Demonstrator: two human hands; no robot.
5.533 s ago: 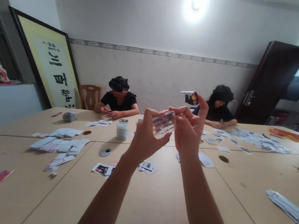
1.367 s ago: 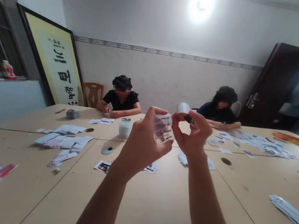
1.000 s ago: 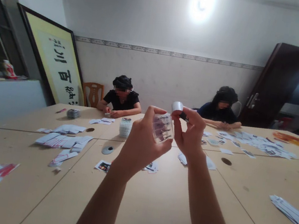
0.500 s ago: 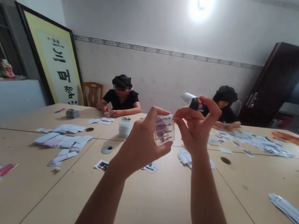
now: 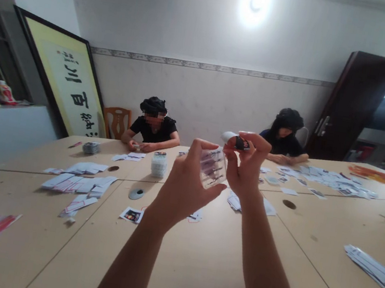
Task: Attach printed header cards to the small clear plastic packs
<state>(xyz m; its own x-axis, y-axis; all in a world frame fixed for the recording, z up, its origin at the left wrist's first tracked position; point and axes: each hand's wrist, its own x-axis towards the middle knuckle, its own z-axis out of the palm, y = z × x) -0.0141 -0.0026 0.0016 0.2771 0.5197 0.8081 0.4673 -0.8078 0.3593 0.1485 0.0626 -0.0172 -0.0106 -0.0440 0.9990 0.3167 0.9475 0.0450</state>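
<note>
My left hand (image 5: 182, 188) grips a small clear plastic box (image 5: 213, 168) between thumb and fingers, held up above the table. Rows of small dark pieces show through its wall. At the box's right edge is my right hand (image 5: 249, 170), its fingers pinching a curled, glossy label (image 5: 242, 143) printed black and orange with a whitish end. The right fingertips are close to the box's top corner; whether they touch it I cannot tell.
Paper stacks (image 5: 80, 182) lie on the wooden table (image 5: 194, 271) at left, with more scattered cards (image 5: 333, 181) at far right. Stacked clear boxes (image 5: 159, 164) stand beyond my left hand. Two people sit opposite. A long paper bundle (image 5: 372, 267) lies at right.
My right hand has moved slightly left and down, and the label has tilted lower, closer to the box. The left hand still holds the box, turned a little.
</note>
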